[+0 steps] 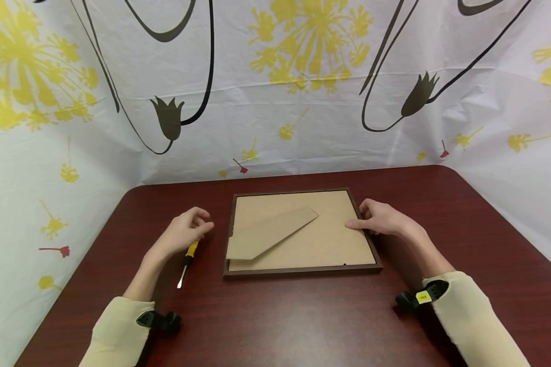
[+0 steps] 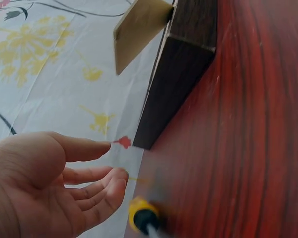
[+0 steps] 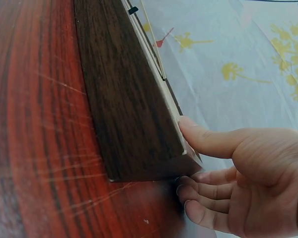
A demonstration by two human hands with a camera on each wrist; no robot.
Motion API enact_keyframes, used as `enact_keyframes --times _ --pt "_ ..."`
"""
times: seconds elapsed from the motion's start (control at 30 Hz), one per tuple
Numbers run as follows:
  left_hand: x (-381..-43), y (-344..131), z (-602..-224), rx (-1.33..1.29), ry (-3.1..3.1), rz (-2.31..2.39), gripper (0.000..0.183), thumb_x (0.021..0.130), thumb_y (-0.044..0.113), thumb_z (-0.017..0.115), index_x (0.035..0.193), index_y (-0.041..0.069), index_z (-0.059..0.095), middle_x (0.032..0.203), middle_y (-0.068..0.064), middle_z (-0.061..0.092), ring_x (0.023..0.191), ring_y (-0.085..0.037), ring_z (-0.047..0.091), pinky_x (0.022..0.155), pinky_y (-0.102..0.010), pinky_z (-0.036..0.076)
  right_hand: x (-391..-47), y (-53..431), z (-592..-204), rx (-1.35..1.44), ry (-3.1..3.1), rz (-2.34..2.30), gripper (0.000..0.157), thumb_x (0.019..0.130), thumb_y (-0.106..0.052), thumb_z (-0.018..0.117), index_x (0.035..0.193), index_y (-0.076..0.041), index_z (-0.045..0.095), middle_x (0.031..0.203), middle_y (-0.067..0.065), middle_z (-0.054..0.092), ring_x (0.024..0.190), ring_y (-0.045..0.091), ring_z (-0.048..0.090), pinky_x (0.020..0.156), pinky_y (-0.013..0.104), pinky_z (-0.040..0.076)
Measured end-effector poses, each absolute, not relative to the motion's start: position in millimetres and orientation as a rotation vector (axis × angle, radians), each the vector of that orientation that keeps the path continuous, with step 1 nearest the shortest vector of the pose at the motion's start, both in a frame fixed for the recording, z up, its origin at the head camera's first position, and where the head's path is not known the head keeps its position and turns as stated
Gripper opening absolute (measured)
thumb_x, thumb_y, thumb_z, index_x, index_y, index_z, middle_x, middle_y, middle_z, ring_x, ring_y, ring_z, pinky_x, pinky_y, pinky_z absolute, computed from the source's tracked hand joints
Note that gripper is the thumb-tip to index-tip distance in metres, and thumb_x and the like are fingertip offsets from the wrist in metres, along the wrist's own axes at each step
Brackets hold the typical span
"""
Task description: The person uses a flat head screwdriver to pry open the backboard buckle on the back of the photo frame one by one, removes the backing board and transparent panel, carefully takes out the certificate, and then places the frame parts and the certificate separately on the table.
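Observation:
A picture frame (image 1: pixel 303 270) with a dark wooden border lies face down on the table, its brown backing board (image 1: pixel 335 239) upward. A tapered cardboard stand flap (image 1: pixel 271 232) slants across the backing. My right hand (image 1: pixel 385 218) grips the frame's right side, thumb on the backing and fingers at the outer edge and underside, as the right wrist view shows. Left of the frame, my left hand (image 1: pixel 183 232) hovers with loosely bent fingers and holds nothing. Just below it lies a screwdriver (image 1: pixel 188 260) with a yellow and black handle, its top end partly hidden by that hand.
The dark red wooden table (image 1: pixel 284 321) has rounded far corners. A white cloth (image 1: pixel 275 137) printed with yellow and dark flowers hangs behind and at both sides. Black wrist cameras are strapped over both sleeves (image 1: pixel 119 326).

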State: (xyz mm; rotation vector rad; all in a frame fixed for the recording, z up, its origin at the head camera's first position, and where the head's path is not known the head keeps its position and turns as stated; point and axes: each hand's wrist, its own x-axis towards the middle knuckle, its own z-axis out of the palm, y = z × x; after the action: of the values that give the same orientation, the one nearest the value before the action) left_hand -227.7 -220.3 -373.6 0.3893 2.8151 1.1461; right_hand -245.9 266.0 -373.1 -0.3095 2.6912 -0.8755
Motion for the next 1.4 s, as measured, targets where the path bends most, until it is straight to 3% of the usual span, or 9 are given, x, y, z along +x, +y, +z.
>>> enact_keyframes --times 0.33,0.57,0.87,1.1,1.4 --pt "-234 -194 -382 0.407 2.762 1.172 0.052 0.103 0.019 0.06 0.143 -0.01 0.043 0.099 -0.017 0.067 0.079 -0.024 0.068 0.072 -0.038 0.056 -245 264 -372 -0.301 2.714 -0.856 0.071 0.092 -0.045 0.073 0.129 0.009 0.043 0.088 0.012 0.061 0.075 0.022 0.062 0.067 0.036 0.049" --pt "-239 -183 -386 0.422 2.718 1.176 0.055 0.102 0.02 0.06 0.144 -0.011 0.041 0.101 -0.018 0.067 0.078 -0.025 0.067 0.072 -0.037 0.055 -246 264 -372 -0.297 2.75 -0.853 0.071 0.092 -0.043 0.074 0.13 0.01 0.043 0.089 0.012 0.064 0.074 0.021 0.063 0.071 0.037 0.051" --pt "-245 -176 -391 0.417 2.679 1.154 0.057 0.102 0.021 0.059 0.146 -0.01 0.039 0.097 -0.013 0.066 0.073 -0.02 0.061 0.068 -0.034 0.051 -249 260 -368 -0.335 2.912 -0.845 0.058 0.092 -0.035 0.075 0.126 0.005 0.05 0.102 0.017 0.065 0.093 0.031 0.062 0.08 0.046 0.049" --pt "-247 -174 -395 0.365 2.671 1.126 0.058 0.104 0.023 0.057 0.149 -0.008 0.037 0.102 -0.015 0.064 0.075 -0.02 0.06 0.068 -0.035 0.05 -252 245 -365 -0.454 2.979 -0.906 0.041 0.094 -0.026 0.073 0.12 0.003 0.058 0.097 0.012 0.066 0.088 0.027 0.062 0.078 0.043 0.048" --pt "-247 -174 -396 0.348 2.668 1.09 0.059 0.106 0.025 0.054 0.152 -0.007 0.034 0.113 -0.019 0.061 0.084 -0.023 0.062 0.073 -0.038 0.051 -260 221 -368 -0.602 2.879 -0.972 0.035 0.092 -0.022 0.076 0.118 -0.002 0.063 0.1 0.01 0.069 0.09 0.024 0.065 0.077 0.039 0.05"
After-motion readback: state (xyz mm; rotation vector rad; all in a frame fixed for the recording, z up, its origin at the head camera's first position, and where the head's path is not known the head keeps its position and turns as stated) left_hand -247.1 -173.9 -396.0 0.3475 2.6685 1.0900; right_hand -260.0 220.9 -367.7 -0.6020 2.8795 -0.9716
